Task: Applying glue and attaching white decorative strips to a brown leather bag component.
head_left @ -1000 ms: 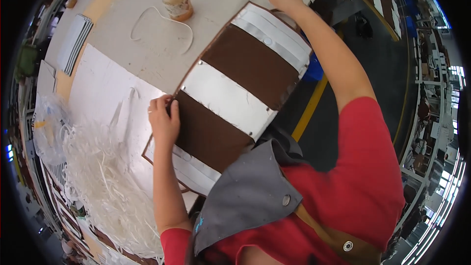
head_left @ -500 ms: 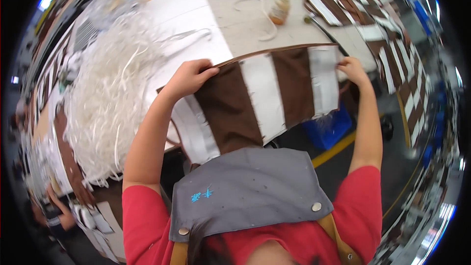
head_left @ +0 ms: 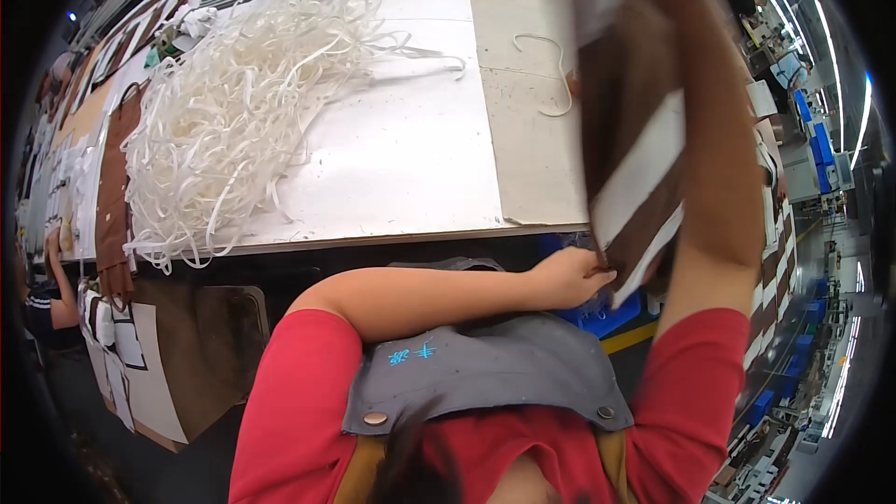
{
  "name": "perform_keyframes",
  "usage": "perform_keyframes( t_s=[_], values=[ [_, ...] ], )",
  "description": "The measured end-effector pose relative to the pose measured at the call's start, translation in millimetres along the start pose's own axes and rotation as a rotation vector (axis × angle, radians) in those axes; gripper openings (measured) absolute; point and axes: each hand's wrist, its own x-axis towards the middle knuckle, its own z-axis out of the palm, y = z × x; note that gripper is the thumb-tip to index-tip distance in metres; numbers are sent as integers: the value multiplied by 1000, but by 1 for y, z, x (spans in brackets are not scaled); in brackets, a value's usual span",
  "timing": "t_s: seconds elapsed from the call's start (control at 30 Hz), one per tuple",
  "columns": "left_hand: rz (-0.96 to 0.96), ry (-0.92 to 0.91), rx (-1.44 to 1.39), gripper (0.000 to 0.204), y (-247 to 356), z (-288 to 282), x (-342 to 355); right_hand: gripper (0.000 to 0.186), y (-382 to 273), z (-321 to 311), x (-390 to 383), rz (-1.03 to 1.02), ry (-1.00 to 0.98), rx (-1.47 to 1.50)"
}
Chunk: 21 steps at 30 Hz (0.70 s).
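A brown-and-white striped fabric panel (head_left: 642, 173) hangs upright in front of me on the right, raised and smeared by motion in its upper part. Down at its lower corner, my left hand (head_left: 567, 277) is closed with the edge pinched between thumb and fingers. My left forearm lies across my body, just above the grey apron (head_left: 504, 364). My right forearm (head_left: 726, 177) reaches up along the panel's right side. Blur at the top of the picture hides the fingers of that hand, so its grip cannot be made out.
A tangled heap of white strips (head_left: 252, 112) covers the table's left part, beside a white board (head_left: 401, 149). Brown straps (head_left: 114, 196) hang over the left edge. Below are a blue bin (head_left: 602, 317) and a cardboard box (head_left: 210, 364). Another person's arm (head_left: 62, 280) shows far left.
The panel has swung from stretched flat between both hands to upright on the right. My left hand moved right and down; my right arm rose. The view has shifted.
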Motion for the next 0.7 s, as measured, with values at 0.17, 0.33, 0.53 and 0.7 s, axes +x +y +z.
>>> perform_keyframes(
  t_s=[0.17,0.33,0.53,0.7],
  values=[
    [-87,-442,376,48,-31,17,-22,43,-48,162,-112,-54,-372,193],
    [-31,-190,367,34,-22,-62,-62,41,85,121,-273,569,-655,-431],
    [-57,439,832,27,-59,-158,-104,16,103,82,-345,683,-572,-596],
    [-51,635,1238,36,-84,-185,-107,13,100,36,-288,911,344,-68]
  ],
)
